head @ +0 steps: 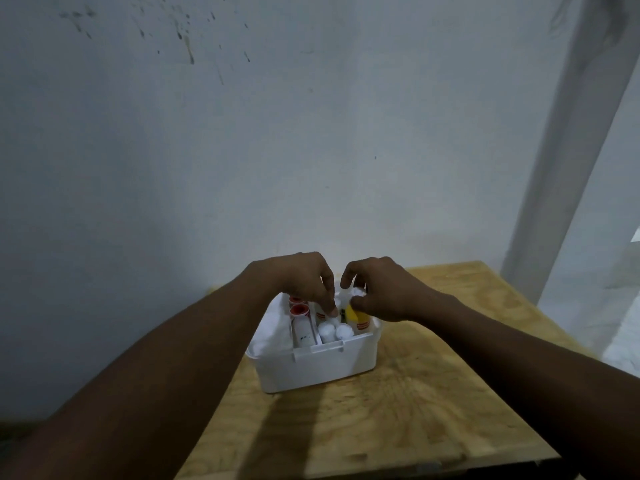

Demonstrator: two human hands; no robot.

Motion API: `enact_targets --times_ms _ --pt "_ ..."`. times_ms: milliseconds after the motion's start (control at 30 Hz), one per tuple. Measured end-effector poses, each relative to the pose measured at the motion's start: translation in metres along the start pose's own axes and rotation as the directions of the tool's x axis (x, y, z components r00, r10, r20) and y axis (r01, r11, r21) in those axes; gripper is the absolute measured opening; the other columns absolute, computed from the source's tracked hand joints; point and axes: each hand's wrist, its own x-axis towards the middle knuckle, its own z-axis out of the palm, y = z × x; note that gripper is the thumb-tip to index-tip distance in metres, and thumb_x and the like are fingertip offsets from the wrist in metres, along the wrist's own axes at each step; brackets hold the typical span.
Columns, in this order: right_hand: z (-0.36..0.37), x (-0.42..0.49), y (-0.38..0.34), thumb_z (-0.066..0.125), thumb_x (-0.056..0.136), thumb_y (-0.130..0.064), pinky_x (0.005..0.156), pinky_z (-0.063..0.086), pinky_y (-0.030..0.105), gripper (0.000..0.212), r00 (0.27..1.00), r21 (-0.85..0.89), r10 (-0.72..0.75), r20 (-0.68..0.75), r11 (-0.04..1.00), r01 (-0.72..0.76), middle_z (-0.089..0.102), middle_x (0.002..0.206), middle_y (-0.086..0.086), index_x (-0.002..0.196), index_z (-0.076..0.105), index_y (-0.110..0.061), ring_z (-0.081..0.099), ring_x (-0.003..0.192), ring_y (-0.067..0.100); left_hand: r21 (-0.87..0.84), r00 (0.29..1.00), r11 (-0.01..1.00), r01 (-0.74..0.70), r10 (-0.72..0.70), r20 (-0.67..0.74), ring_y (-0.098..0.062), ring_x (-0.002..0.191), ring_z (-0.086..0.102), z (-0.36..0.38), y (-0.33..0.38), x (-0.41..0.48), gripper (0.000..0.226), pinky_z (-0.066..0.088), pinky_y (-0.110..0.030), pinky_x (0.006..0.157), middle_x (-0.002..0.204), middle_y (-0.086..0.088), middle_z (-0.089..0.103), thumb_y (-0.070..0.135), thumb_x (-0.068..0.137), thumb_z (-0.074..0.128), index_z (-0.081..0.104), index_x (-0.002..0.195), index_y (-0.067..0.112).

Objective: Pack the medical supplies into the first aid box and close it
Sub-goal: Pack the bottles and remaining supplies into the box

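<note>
Head view looks down on two bare forearms reaching forward over a wooden table (pixel 433 393) to an open white first aid box (pixel 318 368) that stands near the table's far left edge, against a pale wall (pixel 242 133). Under and just left of the left hand (pixel 304 278), white padding or cloth (pixel 270 327) fills the box's left part, and two tubes with red caps (pixel 299 310) lie beside it, the nearer one with a white body running toward the box's front wall. The left hand hangs over the middle of the box with its fingers curled downward, the fingertips (pixel 330 310) reaching among the supplies; whether they pinch anything cannot be told. Below those fingertips, toward the person, two round white caps or cotton balls (pixel 334 331) sit side by side behind the front wall. Between the two hands a bit of white material (pixel 358 292) shows at the back of the box. The right hand (pixel 384 289) is half closed, thumb and fingers bent around the top of a yellow item (pixel 351 313) standing in the box's right part; beneath it shows a white container with an orange label (pixel 363 325). The grip on the yellow item looks loose, and contact is not fully clear.
</note>
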Motion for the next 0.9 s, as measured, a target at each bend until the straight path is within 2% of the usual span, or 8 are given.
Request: enact_targets --times_ms 233,433,533,600,667,767,833,900 --pt "0.007 -0.002 0.000 0.069 0.082 -0.019 0.074 0.051 0.026 0.029 1.000 0.005 -0.007 0.018 1.000 0.007 0.067 0.111 0.004 0.111 0.066 -0.018 0.058 0.085 0.014 0.057 0.999 0.998 0.007 -0.009 0.032 -0.012 0.079 0.065 0.004 -0.008 -0.001 0.030 0.054 -0.027 0.077 0.080 0.011 0.070 0.039 0.071 0.087 0.080 0.095 0.023" --pt "0.007 -0.001 -0.005 0.070 0.081 -0.019 0.081 0.055 0.034 0.027 0.998 0.034 -0.029 0.054 0.999 0.027 0.067 0.108 0.002 0.108 0.067 -0.020 0.063 0.090 0.016 0.090 0.997 0.996 0.031 -0.036 0.065 -0.008 0.070 0.059 0.001 -0.003 -0.006 0.032 0.043 -0.021 0.061 0.060 0.017 0.063 0.039 0.074 0.085 0.079 0.100 0.022" --pt "0.006 -0.002 -0.007 0.070 0.081 -0.019 0.082 0.055 0.035 0.028 0.997 0.036 -0.030 0.072 0.999 0.028 0.066 0.108 0.002 0.109 0.067 -0.020 0.062 0.092 0.018 0.082 0.995 0.995 0.048 -0.055 0.079 -0.007 0.066 0.059 0.000 -0.003 -0.006 0.028 0.043 -0.021 0.061 0.047 0.019 0.062 0.041 0.072 0.086 0.079 0.094 0.024" --pt "0.004 -0.002 -0.007 0.071 0.081 -0.019 0.083 0.055 0.036 0.028 0.996 0.039 -0.035 0.081 0.999 0.032 0.066 0.108 0.003 0.109 0.067 -0.019 0.063 0.092 0.019 0.082 0.993 0.995 0.059 -0.067 0.095 -0.010 0.069 0.061 -0.002 -0.004 -0.006 0.028 0.049 -0.024 0.067 0.054 0.016 0.065 0.042 0.071 0.086 0.080 0.093 0.025" --pt "0.004 -0.002 -0.008 0.070 0.082 -0.018 0.083 0.055 0.036 0.028 0.996 0.049 -0.039 0.084 0.998 0.035 0.067 0.109 0.003 0.110 0.067 -0.018 0.064 0.092 0.019 0.078 0.990 0.994 0.073 -0.081 0.114 -0.013 0.076 0.063 -0.003 -0.005 -0.007 0.030 0.055 -0.032 0.081 0.066 0.010 0.069 0.043 0.071 0.086 0.081 0.093 0.024" --pt "0.005 0.000 -0.007 0.070 0.082 -0.018 0.082 0.055 0.030 0.027 0.996 0.075 -0.037 0.080 0.997 0.031 0.068 0.112 0.004 0.109 0.068 -0.018 0.064 0.092 0.015 0.066 0.986 0.994 0.087 -0.096 0.139 -0.016 0.082 0.066 -0.005 -0.007 -0.006 0.032 0.056 -0.039 0.095 0.085 0.000 0.077 0.043 0.070 0.086 0.081 0.094 0.022" --pt "0.005 0.002 -0.007 0.070 0.083 -0.020 0.082 0.053 0.028 0.027 0.996 0.067 -0.029 0.085 0.997 0.024 0.067 0.113 0.004 0.111 0.068 -0.017 0.062 0.090 0.013 0.057 0.985 0.994 0.090 -0.097 0.145 -0.017 0.082 0.066 -0.006 -0.007 -0.006 0.033 0.056 -0.039 0.094 0.088 -0.002 0.077 0.043 0.071 0.084 0.081 0.094 0.019" --pt "0.005 0.003 -0.008 0.069 0.085 -0.024 0.083 0.053 0.030 0.028 0.995 0.045 -0.004 0.104 0.999 -0.001 0.066 0.115 0.004 0.112 0.068 -0.016 0.059 0.091 0.014 0.048 0.986 0.995 0.091 -0.097 0.138 -0.018 0.077 0.064 -0.005 -0.007 -0.005 0.033 0.055 -0.035 0.083 0.083 -0.002 0.074 0.041 0.076 0.081 0.080 0.096 0.015"
